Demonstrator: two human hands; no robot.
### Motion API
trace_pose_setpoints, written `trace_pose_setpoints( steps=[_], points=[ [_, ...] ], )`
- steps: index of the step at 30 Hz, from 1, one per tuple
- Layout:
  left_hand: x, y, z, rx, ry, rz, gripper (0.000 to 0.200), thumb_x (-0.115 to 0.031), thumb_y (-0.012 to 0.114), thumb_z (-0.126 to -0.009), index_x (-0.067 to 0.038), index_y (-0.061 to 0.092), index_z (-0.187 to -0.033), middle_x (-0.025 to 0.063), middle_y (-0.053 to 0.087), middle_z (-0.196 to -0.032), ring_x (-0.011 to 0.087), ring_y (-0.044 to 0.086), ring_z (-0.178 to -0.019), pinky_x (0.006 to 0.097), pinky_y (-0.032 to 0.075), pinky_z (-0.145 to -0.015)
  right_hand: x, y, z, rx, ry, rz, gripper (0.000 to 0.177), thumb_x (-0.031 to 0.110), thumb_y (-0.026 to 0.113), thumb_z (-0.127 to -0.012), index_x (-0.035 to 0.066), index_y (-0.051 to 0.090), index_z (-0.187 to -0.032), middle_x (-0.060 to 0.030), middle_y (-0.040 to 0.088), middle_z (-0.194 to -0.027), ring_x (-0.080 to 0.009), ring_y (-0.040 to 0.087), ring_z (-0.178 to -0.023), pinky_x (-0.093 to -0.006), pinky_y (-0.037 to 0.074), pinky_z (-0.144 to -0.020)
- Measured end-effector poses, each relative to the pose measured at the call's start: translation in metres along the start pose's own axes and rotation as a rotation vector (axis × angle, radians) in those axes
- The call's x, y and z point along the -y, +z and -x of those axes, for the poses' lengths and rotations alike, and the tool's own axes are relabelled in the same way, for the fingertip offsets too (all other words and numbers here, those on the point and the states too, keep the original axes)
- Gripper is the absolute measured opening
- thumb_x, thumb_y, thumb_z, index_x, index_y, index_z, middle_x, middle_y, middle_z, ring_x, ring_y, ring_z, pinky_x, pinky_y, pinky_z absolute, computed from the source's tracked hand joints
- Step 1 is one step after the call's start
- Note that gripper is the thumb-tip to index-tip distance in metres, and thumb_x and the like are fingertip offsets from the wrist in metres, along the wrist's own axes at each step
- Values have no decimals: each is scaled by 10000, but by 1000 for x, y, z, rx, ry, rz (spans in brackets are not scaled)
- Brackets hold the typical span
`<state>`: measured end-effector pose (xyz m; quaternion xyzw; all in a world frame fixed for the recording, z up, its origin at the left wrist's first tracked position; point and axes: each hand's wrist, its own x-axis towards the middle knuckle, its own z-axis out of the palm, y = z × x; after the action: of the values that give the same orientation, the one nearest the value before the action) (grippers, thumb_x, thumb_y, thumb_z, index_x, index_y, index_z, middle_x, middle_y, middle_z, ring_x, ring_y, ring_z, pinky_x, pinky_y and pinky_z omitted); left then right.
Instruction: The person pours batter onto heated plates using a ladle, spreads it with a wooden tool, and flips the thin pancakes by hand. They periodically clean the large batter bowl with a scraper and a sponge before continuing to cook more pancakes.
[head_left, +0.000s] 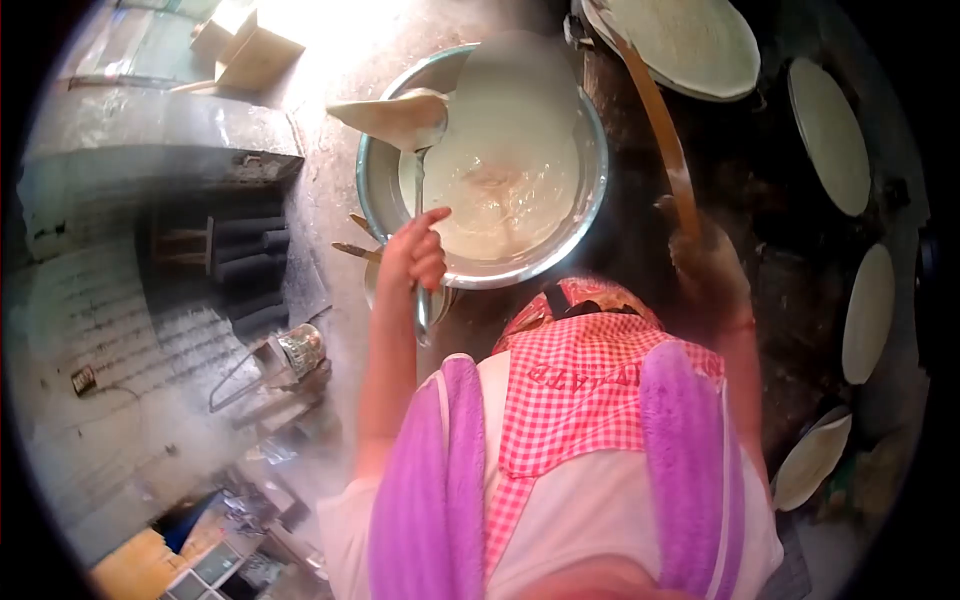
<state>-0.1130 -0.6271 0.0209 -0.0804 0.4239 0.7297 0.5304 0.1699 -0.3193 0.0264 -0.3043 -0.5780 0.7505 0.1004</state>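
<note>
My left hand (414,256) is closed around the metal handle of a ladle (420,180), whose batter-coated bowl is raised at the left rim of a large metal basin (594,200). Pale, creamy batter (520,215) fills much of the basin, its surface rippled near the middle. On the other side, my right hand (705,262) grips a long, flat wooden stick (655,115). Its far end overlaps the edge of a round pan covered in a white layer (690,45). A blurred patch hides the upper part of the basin.
More white-topped rounds (830,135) curve down the right side. Beside the basin stands a small container (437,302) with wooden handles nearby. At left are a cardboard box (255,55), dark cylinders (250,265) and a tin can (301,347). Haze hangs at lower left.
</note>
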Motion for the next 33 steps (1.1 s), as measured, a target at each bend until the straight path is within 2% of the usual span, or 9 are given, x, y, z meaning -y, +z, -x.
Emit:
trace_pose_setpoints(
  steps=[4,6,11,18,22,23,26,29,33],
  points=[
    [-26,-23,-37,98,-267,556,293,-144,379,-1014,28,414,-1249,-50,331,-597,34,328,-423,210,297,-379,-28,20,5,-38,173,-271,347,82,685,-837,17,565,-1156,-40,641,-959,-102,621,-823,-209,522,-736],
    [-21,-37,-50,96,-337,503,340,-174,314,-1034,66,401,-1258,-42,332,-590,40,345,-428,207,304,-390,-60,19,21,-341,-24,-355,251,79,684,-837,32,592,-1065,-39,635,-910,-103,618,-741,-218,524,-665],
    [21,-51,-65,-175,-282,-238,355,-170,415,-988,49,516,-1248,-69,277,-561,67,318,-439,245,287,-399,-85,-5,88,-476,451,-242,189,143,746,-784,113,634,-934,26,598,-724,-66,539,-568,-218,439,-514],
    [67,82,-74,64,-392,-815,330,-141,443,-975,22,522,-1250,-75,315,-622,38,293,-428,172,267,-380,-165,-26,211,-986,53,-726,211,92,711,-823,75,591,-996,-42,663,-833,-97,575,-554,-238,471,-474],
    [126,165,-85,291,-966,11,346,-155,357,-1013,19,527,-1259,-76,341,-645,20,274,-438,174,248,-378,-211,-56,278,-1267,-277,-982,216,-26,660,-821,-8,583,-1022,-126,651,-898,-232,657,-711,-335,573,-597],
    [126,186,-100,290,-627,-524,339,-143,353,-1009,13,557,-1230,-75,349,-644,16,271,-447,177,248,-380,-204,-59,288,-1358,-320,-987,202,-24,664,-817,-19,587,-1003,-133,651,-889,-229,658,-715,-343,578,-595],
    [169,243,-122,985,-891,-548,350,-130,342,-991,-3,636,-1131,-23,532,-762,36,446,-581,188,423,-525,-252,-83,374,-1548,-491,-978,201,-37,670,-801,-37,594,-987,-150,657,-896,-243,670,-754,-372,602,-631],
    [207,283,-124,530,593,-1734,333,-101,356,-965,18,606,-1151,81,633,-1039,130,583,-896,255,486,-827,-274,-121,440,-1647,-722,-966,315,-79,653,-771,-16,571,-1068,-129,644,-919,-277,666,-802,-419,602,-664],
    [273,362,-97,841,-114,-1274,329,-131,417,-943,10,562,-1202,133,586,-1243,217,548,-1129,306,419,-992,-311,-193,526,-1462,-1068,-1164,473,364,375,-957,48,407,-1307,-189,421,-1337,-391,376,-1277,-636,336,-1007]
  ],
)
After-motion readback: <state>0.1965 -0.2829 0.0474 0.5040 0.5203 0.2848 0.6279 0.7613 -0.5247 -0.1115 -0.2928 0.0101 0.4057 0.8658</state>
